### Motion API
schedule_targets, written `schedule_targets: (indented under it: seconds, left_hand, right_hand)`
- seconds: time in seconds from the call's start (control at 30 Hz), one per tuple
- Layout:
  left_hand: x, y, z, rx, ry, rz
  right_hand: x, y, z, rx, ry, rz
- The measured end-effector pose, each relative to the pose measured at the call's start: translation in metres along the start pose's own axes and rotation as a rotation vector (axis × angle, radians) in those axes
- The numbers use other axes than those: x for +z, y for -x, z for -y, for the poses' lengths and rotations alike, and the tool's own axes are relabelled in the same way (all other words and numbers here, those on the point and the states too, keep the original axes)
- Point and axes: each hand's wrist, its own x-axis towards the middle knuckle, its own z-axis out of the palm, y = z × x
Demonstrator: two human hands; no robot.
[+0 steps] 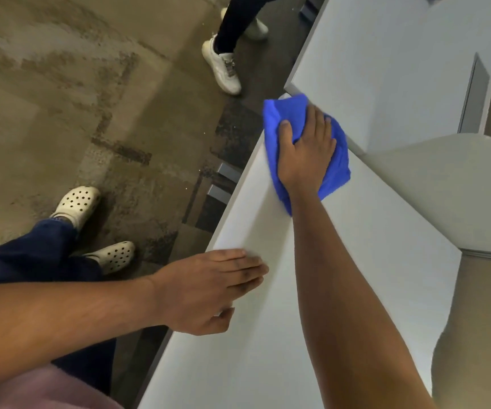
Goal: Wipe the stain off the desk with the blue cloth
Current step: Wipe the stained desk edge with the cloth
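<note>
- Blue cloth (337, 163) centre-right of frame, at desk (356, 276) edge; right hand (303, 154) on top, fingers spread and bent over the wad.
- Left hand (209, 290) lower centre, flat, fingers together (farther off).
- No stain visible.

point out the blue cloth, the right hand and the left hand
blue cloth (340, 168): head view, on the bare fold right of the hand
right hand (306, 152): head view, on the back of the hand
left hand (209, 290): head view, on the back of the hand
</note>
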Motion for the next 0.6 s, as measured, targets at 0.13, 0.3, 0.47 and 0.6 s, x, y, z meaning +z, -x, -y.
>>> schedule_targets:
  seconds: [0.13,0.3,0.47,0.6]
  left_hand:
    - [0.000,0.000,-0.002,-0.019,0.004,0.026]
    - [-0.001,0.003,-0.006,-0.038,0.023,-0.003]
    - [0.002,0.002,-0.007,-0.040,0.045,-0.017]
    - [0.003,0.001,-0.005,-0.030,0.027,-0.037]
  right_hand:
    - [0.010,0.056,0.006,0.002,0.145,0.019]
    - [-0.003,0.107,-0.030,-0.457,0.161,0.168]
    - [-0.012,0.042,-0.039,-0.448,0.119,0.184]
    - [-0.005,0.009,-0.006,-0.425,0.127,0.136]
